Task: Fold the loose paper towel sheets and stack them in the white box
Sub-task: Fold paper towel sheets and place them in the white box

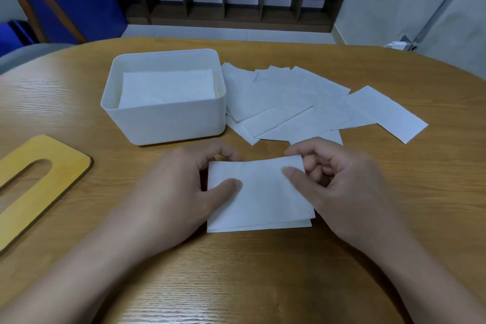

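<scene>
Wooden table (368, 218) lies bare along the bottom of the frame and at far right. Folded sheet (259, 196) sits at centre, layers showing at its lower edge. Left hand (181, 187) pinches its left edge, right hand (339, 187) its upper right corner. Box (168, 119) upper left with folded towels inside, loose sheets (302, 102) just right, yellow lid (34, 181) at far left

1. Left hand (184, 181) and right hand (339, 179) pinch a folded paper towel sheet (259, 194) near the wooden table (263, 284) front edge.
2. White box (163, 116) behind it holds folded sheets (168, 88).
3. Loose sheets (302, 105) fan out to its right.
4. Yellow slotted lid (39, 181) at the left edge.
</scene>
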Available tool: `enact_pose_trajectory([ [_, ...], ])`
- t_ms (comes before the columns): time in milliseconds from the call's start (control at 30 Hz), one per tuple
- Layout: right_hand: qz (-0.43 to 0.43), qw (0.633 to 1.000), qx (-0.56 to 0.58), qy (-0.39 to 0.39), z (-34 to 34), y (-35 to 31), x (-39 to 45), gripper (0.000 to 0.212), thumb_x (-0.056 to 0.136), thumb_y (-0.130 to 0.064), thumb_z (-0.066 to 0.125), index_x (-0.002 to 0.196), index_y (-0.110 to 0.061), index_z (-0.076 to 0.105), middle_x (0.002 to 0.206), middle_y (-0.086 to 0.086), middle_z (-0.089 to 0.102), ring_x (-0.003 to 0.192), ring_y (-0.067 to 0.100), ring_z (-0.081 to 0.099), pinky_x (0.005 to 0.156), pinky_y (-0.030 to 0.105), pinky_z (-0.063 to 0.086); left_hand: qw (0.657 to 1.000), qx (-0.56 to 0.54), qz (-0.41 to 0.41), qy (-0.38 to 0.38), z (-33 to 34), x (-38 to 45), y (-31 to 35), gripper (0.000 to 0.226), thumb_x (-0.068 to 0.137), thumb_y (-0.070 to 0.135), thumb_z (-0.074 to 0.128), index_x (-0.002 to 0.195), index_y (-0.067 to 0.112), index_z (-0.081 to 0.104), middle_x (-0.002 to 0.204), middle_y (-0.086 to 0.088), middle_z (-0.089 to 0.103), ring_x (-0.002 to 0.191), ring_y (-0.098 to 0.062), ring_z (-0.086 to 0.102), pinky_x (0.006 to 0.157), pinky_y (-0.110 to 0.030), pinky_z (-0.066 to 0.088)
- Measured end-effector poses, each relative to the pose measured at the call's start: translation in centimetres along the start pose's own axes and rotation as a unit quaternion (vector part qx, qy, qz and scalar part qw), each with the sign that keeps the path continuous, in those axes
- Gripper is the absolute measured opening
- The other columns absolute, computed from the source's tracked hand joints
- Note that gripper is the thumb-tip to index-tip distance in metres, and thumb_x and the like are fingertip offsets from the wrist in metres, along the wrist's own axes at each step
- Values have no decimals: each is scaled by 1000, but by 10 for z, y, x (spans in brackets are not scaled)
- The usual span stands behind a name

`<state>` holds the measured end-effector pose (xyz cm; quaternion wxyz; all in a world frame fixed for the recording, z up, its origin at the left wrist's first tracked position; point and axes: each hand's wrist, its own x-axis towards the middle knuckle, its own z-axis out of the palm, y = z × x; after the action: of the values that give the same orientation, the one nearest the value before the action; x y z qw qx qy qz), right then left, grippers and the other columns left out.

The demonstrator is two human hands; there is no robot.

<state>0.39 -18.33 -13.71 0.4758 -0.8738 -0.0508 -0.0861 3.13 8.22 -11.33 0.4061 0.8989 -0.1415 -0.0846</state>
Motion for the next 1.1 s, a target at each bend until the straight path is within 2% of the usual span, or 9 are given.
enact_pose_trajectory([
  [33,1,999,-30,-13,0,0,-1,13,96,-26,83,104,-34,77,72,-4,61,63,20,58,60,30,51,1000,22,1,0,1,0,0,25,94,44,79,115,48,68,89,19,78,71,-10,72,69,-41,60],
  [100,-15,992,-119,-39,1,0,-1,12,97,-35,81,105,-38,74,77,-8,62,68,17,61,60,23,46,997,77,10,4,3,2,-2,31,91,48,80,118,51,66,95,31,71,80,0,67,67,-24,51],
  [167,-35,983,-177,-34,2,2,-2,13,97,-40,79,107,-39,71,81,-10,60,74,13,60,62,16,38,993,116,18,0,5,5,-6,38,89,51,80,123,51,65,104,35,65,94,7,61,73,-15,44],
  [267,-45,977,-209,-16,1,3,-1,23,94,-44,81,115,-39,70,87,-17,55,82,7,57,67,14,36,991,126,45,2,2,7,-12,48,85,54,82,130,49,65,120,31,55,121,5,51,100,-21,45],
  [333,-42,979,-197,11,-2,5,1,24,91,-45,84,111,-35,75,92,-19,56,87,4,57,70,12,37,989,129,66,4,2,8,-13,46,86,55,81,130,49,67,125,33,51,129,4,45,108,-23,42],
  [500,-3,969,-225,97,-21,23,15,13,89,-31,89,98,-25,82,93,-15,61,87,0,56,73,9,37,983,152,106,3,17,9,-13,42,92,68,66,129,50,65,121,32,51,124,-1,45,110,-30,41],
  [600,25,966,-245,81,-26,33,20,6,92,-29,87,96,-25,83,93,-15,64,88,4,56,75,16,41,981,152,120,1,25,8,-9,40,92,70,63,127,50,64,118,30,53,125,-1,44,109,-28,38],
  [733,-5,967,-243,79,-20,37,24,5,96,-22,83,92,-25,82,91,-13,66,88,8,59,76,25,47,979,148,144,-5,38,8,-2,40,93,71,62,127,50,65,118,31,53,126,-2,44,108,-28,35],
  [1100,-58,944,-318,66,-14,40,32,16,107,-18,66,93,-25,66,96,-8,59,93,17,55,87,33,36,980,125,153,2,46,10,3,28,97,63,71,122,48,70,118,30,59,128,-2,46,111,-30,36],
])
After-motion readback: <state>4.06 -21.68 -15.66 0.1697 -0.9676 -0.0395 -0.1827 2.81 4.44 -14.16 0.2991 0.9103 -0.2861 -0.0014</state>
